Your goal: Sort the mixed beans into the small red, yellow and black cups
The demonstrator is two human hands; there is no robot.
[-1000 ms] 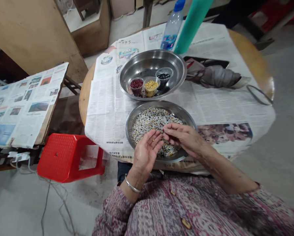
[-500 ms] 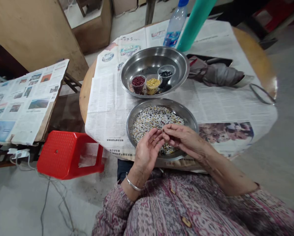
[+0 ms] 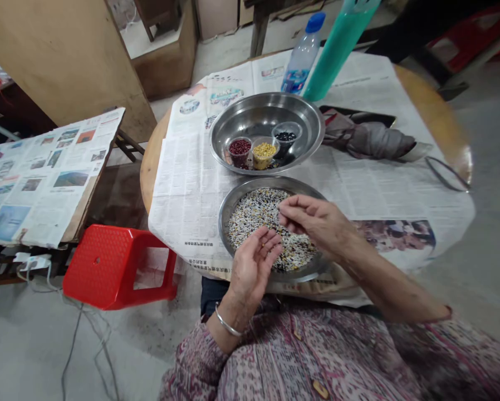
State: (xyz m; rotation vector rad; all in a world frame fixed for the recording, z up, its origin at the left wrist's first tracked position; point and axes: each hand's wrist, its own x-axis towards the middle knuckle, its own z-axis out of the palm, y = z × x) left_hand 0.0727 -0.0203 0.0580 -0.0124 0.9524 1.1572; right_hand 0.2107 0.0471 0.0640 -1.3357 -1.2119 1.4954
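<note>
While leaning over the near basin (image 3: 270,182), holds the left hand (image 3: 249,268) palm up above the closer rim, with the fingers loosely spread, slightly curled, pointing away and a little right, and with a tiny yellow speck lying on them. Slants the right hand (image 3: 317,221) in from the right, with knuckles up, and presses thumb and index tips together above the mixed grains (image 3: 254,209) — cannot tell of anything pinched between. Shows a gap between both hands.

Has the mixed grains spread across the bottom of the near basin, open side up; reads its round rim as longest from side to side in this view. Sees the near basin beside the near edge of the desk (image 3: 431,106), with the far basin (image 3: 262,108) just beyond, bearing clear cups (image 3: 261,164) of red, yellow and black beans. Finds flat newspaper (image 3: 177,189) running left to the curved desk edge — and more to the right, past a printed photo (image 3: 400,234).
</note>
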